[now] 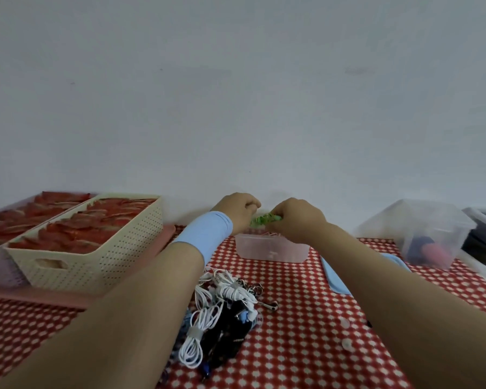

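Up close, your left hand (237,210) and right hand (295,220) meet at the far edge of the table, fingers of both curled tightly, each pinching one end of a small green bundle (264,220) held between them; it is too blurred to say what it is. A pale blue wristband (205,234) wraps your left wrist. The bundle hangs just above a small clear plastic tub (270,249), not touching it. Nearer to you, between your forearms, lies a tangled pile of white and black cables (225,313) on the red-and-white checked tablecloth (292,346). A blue lid (334,276) lies flat beside the tub, under your right forearm. To the left, a cream perforated basket (96,248) of red items sits on a pink tray (76,301). Far right stands a clear storage bin (421,228).
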{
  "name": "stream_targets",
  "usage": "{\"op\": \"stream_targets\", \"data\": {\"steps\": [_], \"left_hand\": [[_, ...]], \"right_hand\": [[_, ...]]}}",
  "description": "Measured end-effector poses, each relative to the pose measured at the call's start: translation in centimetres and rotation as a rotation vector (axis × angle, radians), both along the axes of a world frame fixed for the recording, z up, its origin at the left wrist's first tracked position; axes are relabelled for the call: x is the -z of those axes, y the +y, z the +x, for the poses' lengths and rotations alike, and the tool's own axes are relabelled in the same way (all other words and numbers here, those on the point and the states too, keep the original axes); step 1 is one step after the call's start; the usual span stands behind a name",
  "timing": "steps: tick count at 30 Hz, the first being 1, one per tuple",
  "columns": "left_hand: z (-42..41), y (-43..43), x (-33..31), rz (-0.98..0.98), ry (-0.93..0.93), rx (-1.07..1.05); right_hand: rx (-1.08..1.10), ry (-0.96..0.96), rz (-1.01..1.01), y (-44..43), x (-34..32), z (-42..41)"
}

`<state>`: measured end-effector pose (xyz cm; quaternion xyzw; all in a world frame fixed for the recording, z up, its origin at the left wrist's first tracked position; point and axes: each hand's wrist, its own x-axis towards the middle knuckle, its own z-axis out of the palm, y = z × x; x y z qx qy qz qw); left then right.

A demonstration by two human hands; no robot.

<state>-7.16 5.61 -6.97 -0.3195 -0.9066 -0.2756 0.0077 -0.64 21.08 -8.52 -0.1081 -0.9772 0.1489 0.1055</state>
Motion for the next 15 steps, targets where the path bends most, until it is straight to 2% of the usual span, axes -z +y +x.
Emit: {"op": "stream_targets", "data": {"steps": [6, 9, 13, 15], "left_hand": [[-0.7, -2.6, 1.5, 0.008, 0.010, -0.026], [0.0, -3.9, 1.5, -0.004, 0.020, -0.030], [2.1, -5.4, 1.1, 0.008, 0.047, -0.027], [3.7, -6.2, 0.9, -0.009, 0.004, -0.009]], "right_hand": [[-0.047, -0.068, -0.077, -0.5, -0.4, -0.4], [-0.054, -0.013, -0.117, -1.0, -0.8, 0.7], [-0.080, 0.158, 0.073, -2.8, -1.6, 3.0], [-0.164, 0.179, -0.030, -4.1, -2.1, 4.2]]}}
